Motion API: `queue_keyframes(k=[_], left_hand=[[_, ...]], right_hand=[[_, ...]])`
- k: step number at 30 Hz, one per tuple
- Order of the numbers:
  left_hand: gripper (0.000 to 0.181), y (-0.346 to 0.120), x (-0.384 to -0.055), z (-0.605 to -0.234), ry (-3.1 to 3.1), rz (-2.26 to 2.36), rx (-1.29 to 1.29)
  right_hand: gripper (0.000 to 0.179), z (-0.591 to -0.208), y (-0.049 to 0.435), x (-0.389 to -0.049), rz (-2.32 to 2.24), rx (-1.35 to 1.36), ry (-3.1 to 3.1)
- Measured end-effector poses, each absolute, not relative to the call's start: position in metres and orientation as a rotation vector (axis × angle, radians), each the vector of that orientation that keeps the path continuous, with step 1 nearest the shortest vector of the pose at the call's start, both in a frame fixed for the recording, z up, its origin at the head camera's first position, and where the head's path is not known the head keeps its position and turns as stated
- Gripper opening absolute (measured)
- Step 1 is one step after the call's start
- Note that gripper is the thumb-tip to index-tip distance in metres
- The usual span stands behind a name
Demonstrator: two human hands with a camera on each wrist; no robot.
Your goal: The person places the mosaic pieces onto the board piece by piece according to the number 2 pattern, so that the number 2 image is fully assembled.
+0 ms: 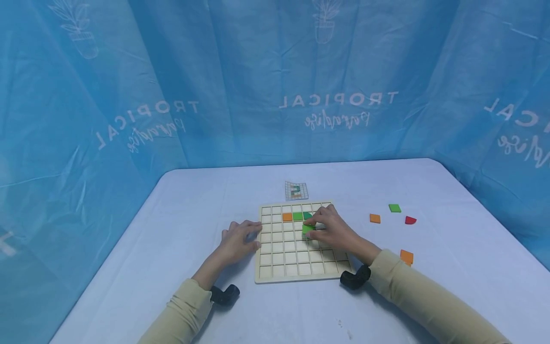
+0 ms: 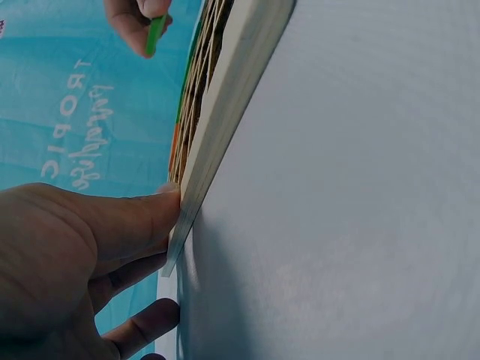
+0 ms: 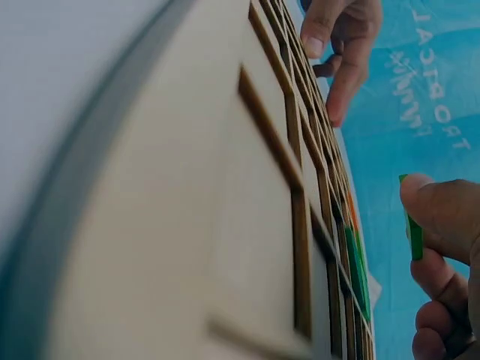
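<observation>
Above the wooden grid board [image 1: 278,271], my right hand [image 1: 334,231] pinches a light green square tile [image 1: 308,230] between thumb and fingers. The right wrist view shows that tile [image 3: 414,225] edge-on, held off the board. My left hand [image 1: 236,242] touches the board's left edge with thumb and fingertips, the fingers fairly straight. In the left wrist view, the thumb [image 2: 142,221] lies against the edge. Set in one upper row are an orange square tile [image 1: 287,217], a green square tile [image 1: 298,216] and a dark green rounded tile [image 1: 307,215], partly beside the right fingers.
Behind the board lies a small printed pattern card [image 1: 296,191]. To the right are loose tiles: a green square [image 1: 395,208], a red rounded piece [image 1: 410,220], an orange square [image 1: 375,218] and orange tiles [image 1: 406,257] by the right sleeve. Blue curtains [image 1: 275,95] surround the white table [image 1: 206,200].
</observation>
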State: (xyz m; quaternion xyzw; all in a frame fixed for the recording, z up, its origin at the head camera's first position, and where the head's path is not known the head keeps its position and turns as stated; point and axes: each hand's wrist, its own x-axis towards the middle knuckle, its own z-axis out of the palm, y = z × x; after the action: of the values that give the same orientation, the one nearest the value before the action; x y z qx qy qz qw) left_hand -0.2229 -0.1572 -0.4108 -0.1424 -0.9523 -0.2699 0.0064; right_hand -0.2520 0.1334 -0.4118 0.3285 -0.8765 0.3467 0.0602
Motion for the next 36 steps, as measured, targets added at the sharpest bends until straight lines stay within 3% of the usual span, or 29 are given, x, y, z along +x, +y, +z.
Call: queue_keyframes(k=[36], left_hand=[[0.046,-0.158,-0.223,-0.411,-2.961,-0.877,-0.454]], right_hand=[[0.025,-0.427,0.113,-0.256,0.831,1.042,-2.686]])
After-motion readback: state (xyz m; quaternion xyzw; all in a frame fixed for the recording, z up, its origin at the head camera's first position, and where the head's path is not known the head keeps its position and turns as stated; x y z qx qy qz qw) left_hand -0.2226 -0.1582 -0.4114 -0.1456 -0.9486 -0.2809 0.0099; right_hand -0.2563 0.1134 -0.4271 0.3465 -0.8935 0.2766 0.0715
